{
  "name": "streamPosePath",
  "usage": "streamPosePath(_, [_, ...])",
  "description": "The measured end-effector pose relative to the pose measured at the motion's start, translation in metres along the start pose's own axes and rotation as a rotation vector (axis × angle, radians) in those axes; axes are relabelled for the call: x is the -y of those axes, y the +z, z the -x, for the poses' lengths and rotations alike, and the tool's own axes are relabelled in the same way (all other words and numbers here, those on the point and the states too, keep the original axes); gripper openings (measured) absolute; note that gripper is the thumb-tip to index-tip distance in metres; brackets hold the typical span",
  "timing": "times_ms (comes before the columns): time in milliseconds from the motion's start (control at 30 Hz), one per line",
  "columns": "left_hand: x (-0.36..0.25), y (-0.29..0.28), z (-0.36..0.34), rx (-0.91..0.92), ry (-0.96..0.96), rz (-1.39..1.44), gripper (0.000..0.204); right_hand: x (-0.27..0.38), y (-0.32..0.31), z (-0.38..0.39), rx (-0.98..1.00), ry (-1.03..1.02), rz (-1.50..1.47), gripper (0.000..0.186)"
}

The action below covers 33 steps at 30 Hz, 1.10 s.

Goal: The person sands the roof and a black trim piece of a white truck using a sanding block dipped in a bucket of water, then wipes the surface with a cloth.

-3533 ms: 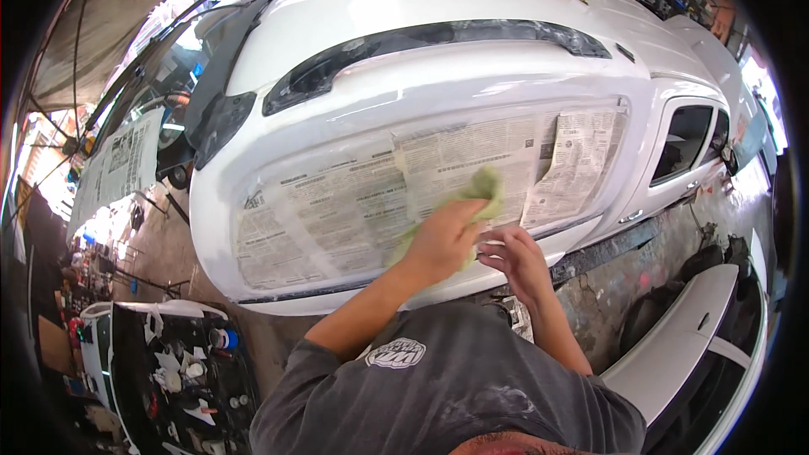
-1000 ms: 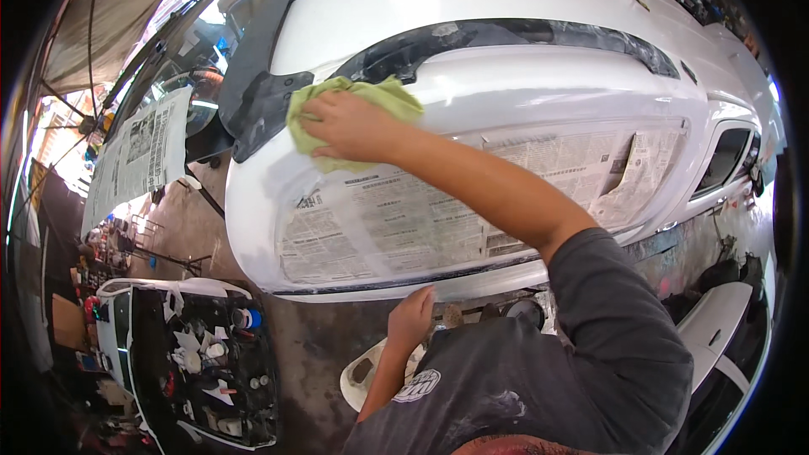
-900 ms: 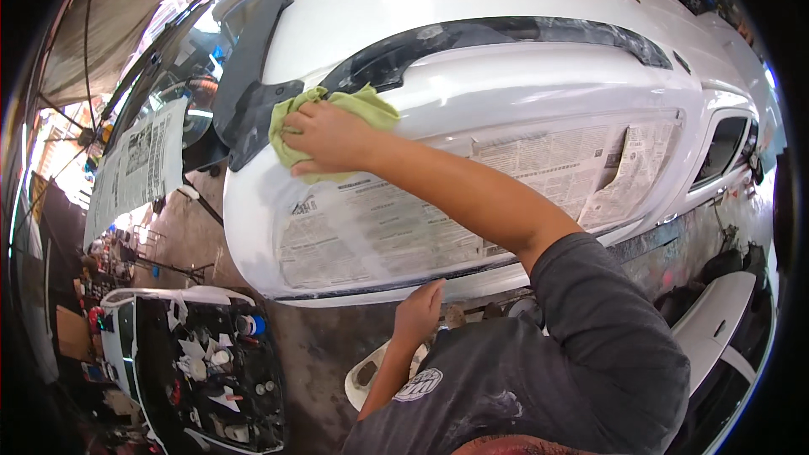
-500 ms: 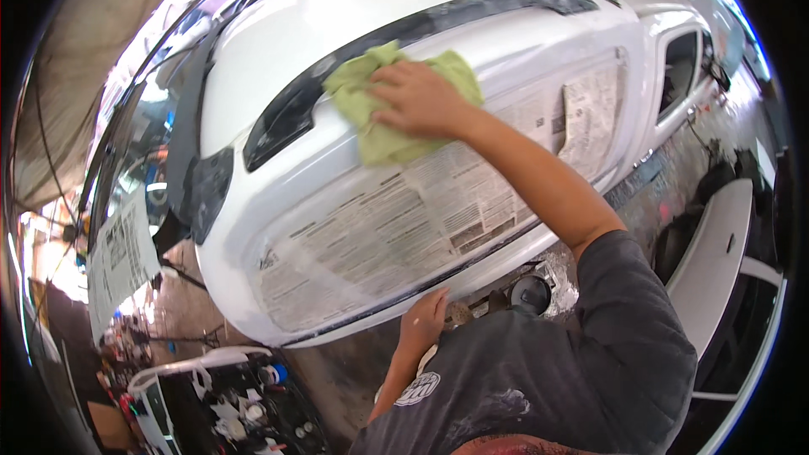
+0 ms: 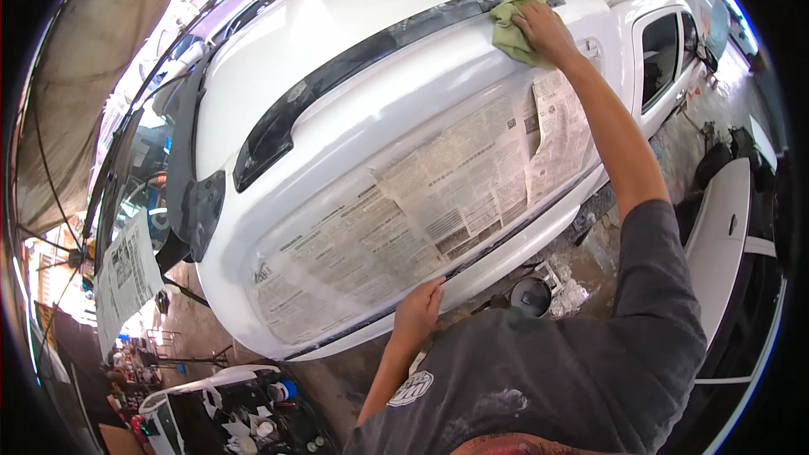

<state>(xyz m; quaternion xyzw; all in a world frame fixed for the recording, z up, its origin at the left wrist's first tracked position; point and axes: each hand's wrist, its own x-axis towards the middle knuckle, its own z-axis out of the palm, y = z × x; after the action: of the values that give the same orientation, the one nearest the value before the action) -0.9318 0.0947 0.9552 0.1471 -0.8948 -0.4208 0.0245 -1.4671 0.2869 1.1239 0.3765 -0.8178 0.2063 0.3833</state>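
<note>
My right hand [image 5: 546,31] presses a bunched light-green cloth [image 5: 511,32] against the white car body [image 5: 404,67]. The cloth lies at the right end of the long dark curved strip [image 5: 354,57], which carries whitish smears. Below the strip, sheets of newspaper [image 5: 455,177] cover the large window-shaped area. My left hand [image 5: 419,310] is low at the near edge of the car, its fingers extended, the tips at the dark lower seam and nothing seen in it. Part of the cloth is hidden under my right hand.
A sheet of newspaper [image 5: 128,274] hangs at the car's left end. Lower left stands a cluttered dark tray-like surface [image 5: 253,413] with bottles and scraps. A round dark container [image 5: 531,295] sits below the car's edge. A loose white car panel [image 5: 720,244] stands at the right.
My right hand has swept the green cloth to the right along the strip, and the cloth is now more bunched. My left hand has come up to the car's lower edge.
</note>
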Motion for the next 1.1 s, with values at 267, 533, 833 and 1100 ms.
streamPosePath(267, [-0.116, -0.034, -0.096, -0.423, 0.594, 0.437, 0.064, 0.203, -0.077, 0.094, 0.086, 0.395, -0.727, 0.04])
streamPosePath(533, [-0.087, -0.006, -0.084, -0.403, -0.039, 1.378, 0.046, 0.271, -0.108, 0.197, 0.421, 0.488, -1.429, 0.048])
streamPosePath(833, [-0.095, -0.191, -0.14, -0.974, 0.458, -0.661, 0.058, 0.176, -0.087, 0.361, 0.583, 0.865, -0.801, 0.043])
streamPosePath(1100, [-0.123, -0.159, -0.24, -0.378, 0.719, -1.041, 0.068, 0.165, -0.081, 0.517, 0.83, 0.899, -0.499, 0.044])
